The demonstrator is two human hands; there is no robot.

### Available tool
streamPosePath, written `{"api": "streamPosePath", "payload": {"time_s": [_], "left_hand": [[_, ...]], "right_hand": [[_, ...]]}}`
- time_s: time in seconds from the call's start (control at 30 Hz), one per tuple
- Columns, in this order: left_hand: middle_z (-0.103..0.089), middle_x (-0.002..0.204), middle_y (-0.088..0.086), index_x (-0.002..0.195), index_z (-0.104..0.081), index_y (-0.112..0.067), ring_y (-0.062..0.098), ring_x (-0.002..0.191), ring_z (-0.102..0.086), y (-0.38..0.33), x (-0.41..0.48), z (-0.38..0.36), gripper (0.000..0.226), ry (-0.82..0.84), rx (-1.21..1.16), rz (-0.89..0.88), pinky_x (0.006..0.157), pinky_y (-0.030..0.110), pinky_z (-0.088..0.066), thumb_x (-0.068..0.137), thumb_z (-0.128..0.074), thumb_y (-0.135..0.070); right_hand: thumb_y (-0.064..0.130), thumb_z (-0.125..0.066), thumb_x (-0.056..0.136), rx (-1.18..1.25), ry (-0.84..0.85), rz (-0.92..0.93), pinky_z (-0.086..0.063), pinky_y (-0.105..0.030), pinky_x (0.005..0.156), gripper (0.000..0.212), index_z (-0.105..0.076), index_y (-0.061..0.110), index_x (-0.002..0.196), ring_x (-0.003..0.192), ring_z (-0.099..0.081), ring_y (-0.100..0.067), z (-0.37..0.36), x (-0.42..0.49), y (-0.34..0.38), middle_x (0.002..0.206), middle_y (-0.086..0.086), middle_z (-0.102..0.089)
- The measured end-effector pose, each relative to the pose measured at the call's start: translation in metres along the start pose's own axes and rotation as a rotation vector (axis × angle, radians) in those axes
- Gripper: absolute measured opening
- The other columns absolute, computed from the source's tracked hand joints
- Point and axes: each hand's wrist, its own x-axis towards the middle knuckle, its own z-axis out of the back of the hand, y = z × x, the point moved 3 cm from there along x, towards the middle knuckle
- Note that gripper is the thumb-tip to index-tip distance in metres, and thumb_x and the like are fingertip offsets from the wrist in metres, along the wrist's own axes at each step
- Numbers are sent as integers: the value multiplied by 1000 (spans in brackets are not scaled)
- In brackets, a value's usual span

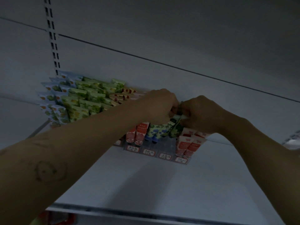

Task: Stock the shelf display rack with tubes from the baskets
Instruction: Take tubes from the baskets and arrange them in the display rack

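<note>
A bare left forearm (53, 153) fills the lower left of the frame, reaching up and right, with a faint ring-shaped mark on its skin. It ends in the left hand (159, 106), just above the middle of the frame. Its fingers are curled tight around the top of a small bunch of green-patterned tubes (176, 127). The right hand (200, 114) comes in from the right and meets it knuckle to knuckle. Its fingers are also curled, pinching the crimped upper ends of the same bunch. The two hands hide the tops of these tubes, so their number cannot be told.

The bunch hangs down into a clear display rack (165, 146) that stands at the back of a white shelf (146, 184). Small price labels run along the rack's front. In the rack, blue-flowered tubes (155, 131) stand just left of the held bunch, with red tubes (140, 132) further left and more red tubes (188, 145) to the right.

In the left middle of the frame, rows of green tubes (87, 98) and pale blue tubes (52, 98) lean in tiers, partly hidden by the left arm. Above them a slotted upright (52, 38) climbs the grey back panel (178, 30). The light is dim and the print on the tubes is unreadable.
</note>
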Motion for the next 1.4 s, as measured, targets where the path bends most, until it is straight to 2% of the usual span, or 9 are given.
{"api": "streamPosePath", "payload": {"time_s": [0.1,0.27,0.4,0.53,0.7,0.87,1.07,1.2,1.4], "left_hand": [[-61,70,7,81,-69,-5,18,61,-53,1,-2,-2,10,-15,6,-4,57,27,-41,83,-60,-8],[-51,64,-8,76,-69,-11,13,61,-49,1,-6,-1,9,-42,-54,-12,62,28,-42,81,-61,-8],[-58,73,-1,71,-63,-16,21,72,-56,0,-7,-3,14,-28,-75,-2,70,34,-48,82,-61,-8],[-67,83,6,84,-71,-8,21,76,-60,1,-8,-1,11,-31,-87,14,72,34,-51,85,-60,-9],[-67,85,7,91,-71,-7,23,76,-60,-3,-7,0,14,-11,-96,36,70,36,-52,85,-59,-9],[-64,78,10,85,-68,-5,27,74,-60,-4,-9,0,11,-5,-80,56,65,35,-50,83,-57,-6],[-68,85,9,95,-71,-8,25,78,-62,-5,-8,0,17,9,-98,64,74,38,-54,83,-59,-7],[-57,69,2,82,-65,-9,23,71,-56,-5,-10,-2,7,-20,-76,50,72,36,-51,83,-58,-8],[-68,90,7,94,-70,-13,24,79,-59,-4,-12,-6,20,-36,-45,78,73,35,-49,83,-55,-9]], "right_hand": [[27,-65,82,-47,-17,-2,-28,-27,51,40,-31,26,60,58,-41,-16,-2,-2,0,60,7,-40],[29,-63,83,-49,-83,-40,-25,-26,48,26,-43,16,72,62,-45,-20,-4,-3,-4,60,5,-40],[26,-63,83,-77,-112,-28,-21,-25,49,24,-43,16,76,66,-43,-20,-1,-1,-1,61,8,-35],[22,-63,82,-88,-173,-21,-22,-27,49,19,-47,15,75,63,-43,-21,0,-3,0,58,8,-34],[25,-71,78,-9,-178,-87,-34,-27,57,19,-60,10,75,67,-50,-20,-3,-4,-3,66,1,-51],[27,-78,73,-25,-110,-87,-49,-34,64,27,-66,3,75,68,-57,-23,-1,4,-4,72,-9,-64],[22,-78,73,-55,-91,-67,-48,-33,68,20,-71,4,78,66,-53,-19,-3,9,2,78,-10,-68],[22,-76,74,-54,-91,-122,-49,-32,69,18,-70,5,78,68,-52,-19,-10,9,0,76,-6,-65],[20,-71,75,-61,-120,-182,-53,-36,70,18,-72,6,86,70,-55,-23,-19,6,1,81,-11,-67]]}}
